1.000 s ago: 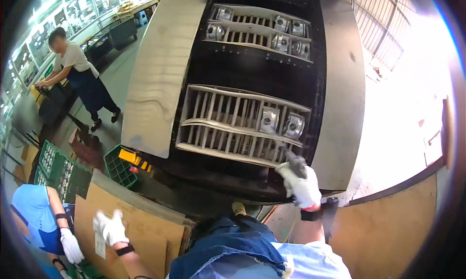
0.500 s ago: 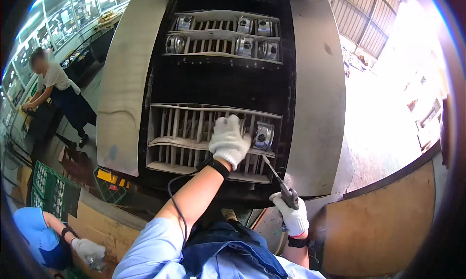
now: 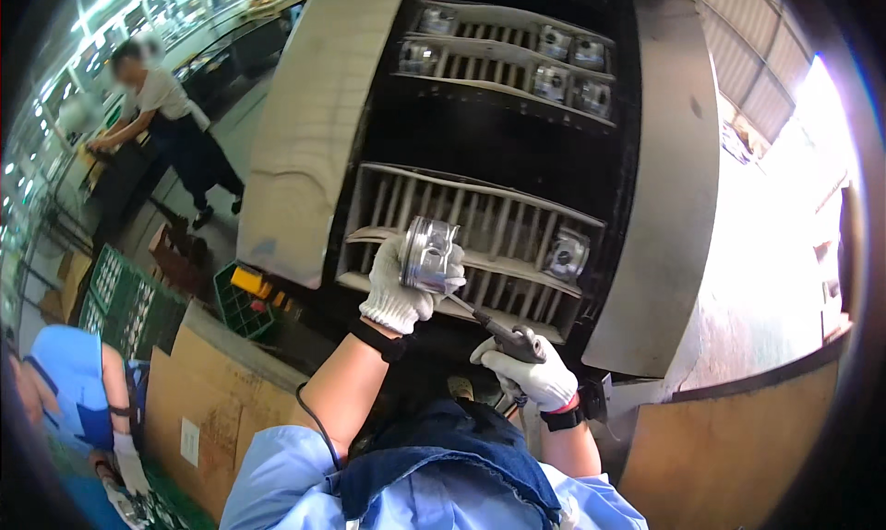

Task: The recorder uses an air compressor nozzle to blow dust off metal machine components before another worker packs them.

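Note:
A shiny metal piston [image 3: 430, 253] with ring grooves is held up over the near rack by my left hand [image 3: 391, 295], its white-gloved fingers wrapped round the piston's side. My right hand [image 3: 538, 373], also gloved, grips an air blow gun [image 3: 519, 343]. The gun's thin nozzle points up and left, its tip close to the lower right of the held piston. Below lies a slatted metal rack [image 3: 480, 188] in which another piston [image 3: 567, 254] rests toward the right end.
Farther up the black conveyor [image 3: 498, 129], another slatted rack [image 3: 512, 21] carries several pistons. Metal side panels [image 3: 674, 207] flank the conveyor. One person [image 3: 171, 115] stands at the far left; another in blue [image 3: 69, 373] works at lower left beside cardboard [image 3: 208, 396] and green crates [image 3: 138, 299].
My left hand has come out of the near rack with a piston, moving left and toward me. The blow gun has swung left toward that piston. The whole view has shifted and tilted.

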